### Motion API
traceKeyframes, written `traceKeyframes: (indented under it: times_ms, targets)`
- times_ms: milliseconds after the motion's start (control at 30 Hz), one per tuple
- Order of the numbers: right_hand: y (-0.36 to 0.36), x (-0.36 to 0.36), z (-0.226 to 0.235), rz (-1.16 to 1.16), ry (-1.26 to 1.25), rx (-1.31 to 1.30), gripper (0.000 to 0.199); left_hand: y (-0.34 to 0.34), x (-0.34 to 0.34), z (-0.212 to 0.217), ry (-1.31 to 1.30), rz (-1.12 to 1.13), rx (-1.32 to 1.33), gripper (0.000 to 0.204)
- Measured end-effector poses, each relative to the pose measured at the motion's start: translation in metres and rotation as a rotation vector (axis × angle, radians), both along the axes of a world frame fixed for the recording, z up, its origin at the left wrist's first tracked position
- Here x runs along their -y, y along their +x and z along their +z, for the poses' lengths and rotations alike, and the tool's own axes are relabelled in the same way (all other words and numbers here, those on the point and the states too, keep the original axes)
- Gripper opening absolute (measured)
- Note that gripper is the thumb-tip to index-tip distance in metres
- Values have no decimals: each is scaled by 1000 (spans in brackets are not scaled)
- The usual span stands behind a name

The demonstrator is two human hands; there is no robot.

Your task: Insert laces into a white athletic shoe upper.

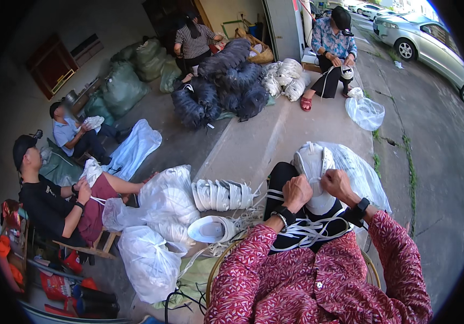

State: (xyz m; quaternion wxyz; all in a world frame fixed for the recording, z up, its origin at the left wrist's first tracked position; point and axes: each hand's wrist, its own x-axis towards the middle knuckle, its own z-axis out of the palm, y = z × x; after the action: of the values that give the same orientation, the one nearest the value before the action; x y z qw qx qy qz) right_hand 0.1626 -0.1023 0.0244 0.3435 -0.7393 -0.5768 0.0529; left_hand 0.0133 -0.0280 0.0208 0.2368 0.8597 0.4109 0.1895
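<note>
On my lap lies a white shoe, partly covered by my fingers. My left hand is closed at the shoe's near left side, its fingertips hidden behind the knuckles. My right hand pinches at the shoe's right edge; any lace between the fingers is too small to make out. Loose white laces trail across my dark trousers below both hands. Beyond the shoe, against my right knee, rests a clear plastic bag.
To my left are a row of stacked white shoes, a single white shoe and stuffed white bags. A person sits farther left; another person sits ahead. Dark bundles are heaped beyond; a silver car stands far right.
</note>
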Motion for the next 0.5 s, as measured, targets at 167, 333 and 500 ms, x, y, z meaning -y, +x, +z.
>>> traceKeyframes:
  times_ms: [167, 333, 500]
  targets:
    - [10, 1, -4, 26, -20, -92, 24, 0, 0, -2, -8, 5, 38, 18]
    - [13, 3, 3, 98, -99, -101, 27, -2, -3, -7, -17, 6, 52, 20]
    - [11, 4, 8, 101, -99, -50, 22, -1, -2, -8, -14, 3, 55, 19]
